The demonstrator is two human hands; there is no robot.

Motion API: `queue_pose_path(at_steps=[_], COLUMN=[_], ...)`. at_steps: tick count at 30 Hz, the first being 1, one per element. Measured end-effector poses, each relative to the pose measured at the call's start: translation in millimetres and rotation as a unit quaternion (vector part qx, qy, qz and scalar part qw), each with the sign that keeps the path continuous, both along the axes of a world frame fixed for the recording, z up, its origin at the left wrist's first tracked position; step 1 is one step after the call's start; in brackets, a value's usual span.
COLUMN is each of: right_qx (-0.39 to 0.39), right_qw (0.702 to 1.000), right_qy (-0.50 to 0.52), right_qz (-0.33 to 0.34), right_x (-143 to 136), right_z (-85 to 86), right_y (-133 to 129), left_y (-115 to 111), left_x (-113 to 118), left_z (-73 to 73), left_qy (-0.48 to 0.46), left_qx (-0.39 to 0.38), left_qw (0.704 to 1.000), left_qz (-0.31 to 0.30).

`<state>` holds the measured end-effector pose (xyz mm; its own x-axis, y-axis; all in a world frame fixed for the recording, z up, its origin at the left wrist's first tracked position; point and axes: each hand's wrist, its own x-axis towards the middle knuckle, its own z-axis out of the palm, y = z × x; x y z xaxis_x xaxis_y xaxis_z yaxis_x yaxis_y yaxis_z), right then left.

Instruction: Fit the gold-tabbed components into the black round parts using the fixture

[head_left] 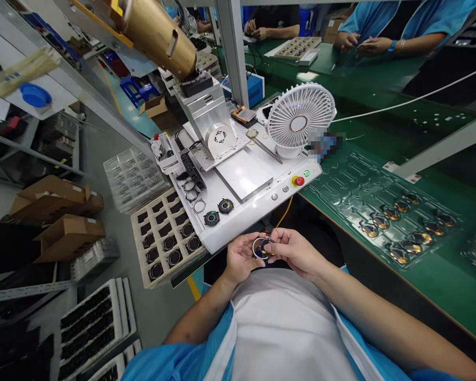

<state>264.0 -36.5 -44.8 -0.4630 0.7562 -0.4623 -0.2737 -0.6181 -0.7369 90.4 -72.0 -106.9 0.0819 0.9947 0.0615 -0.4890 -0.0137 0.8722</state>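
In front of my body, both hands hold a round watch case (pixel 261 247) with a bright metal rim and a dark inside. My left hand (pixel 240 255) grips its left edge between thumb and fingers. My right hand (pixel 291 248) has its fingers pressed on the right part, hiding some of it. Whether a separate small part sits under those fingertips, I cannot tell. Closest on the white machine base (pixel 206 235) lie two round black watch modules (pixel 211 218) with small green marks. Thin metal rings (pixel 199 206) rest to their left.
A beige tray (pixel 137 238) of round cases stands left of the machine. To the right, a clear blister tray (pixel 365 185) holds several gold-and-black round parts. A white fan (pixel 299 121), tweezers (pixel 269 147) and a red stop button (pixel 299 181) are ahead. Co-workers' hands (pixel 375 46) show across the bench.
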Motion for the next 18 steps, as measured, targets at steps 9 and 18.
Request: queue_pose_path(at_steps=[9, 18], right_qx=[0.118, 0.134], right_qw=[0.989, 0.987], right_qy=[-0.063, -0.074], right_qz=[-0.058, -0.052], right_x=[-16, -22], right_z=[6.2, 2.4], right_y=[-11, -14], left_y=[-4, -3], left_x=[-4, -3], left_z=[-6.9, -4.1], left_qy=[0.046, 0.053], left_qx=[-0.024, -0.015], left_qw=[0.998, 0.997], left_qz=[0.027, 0.051])
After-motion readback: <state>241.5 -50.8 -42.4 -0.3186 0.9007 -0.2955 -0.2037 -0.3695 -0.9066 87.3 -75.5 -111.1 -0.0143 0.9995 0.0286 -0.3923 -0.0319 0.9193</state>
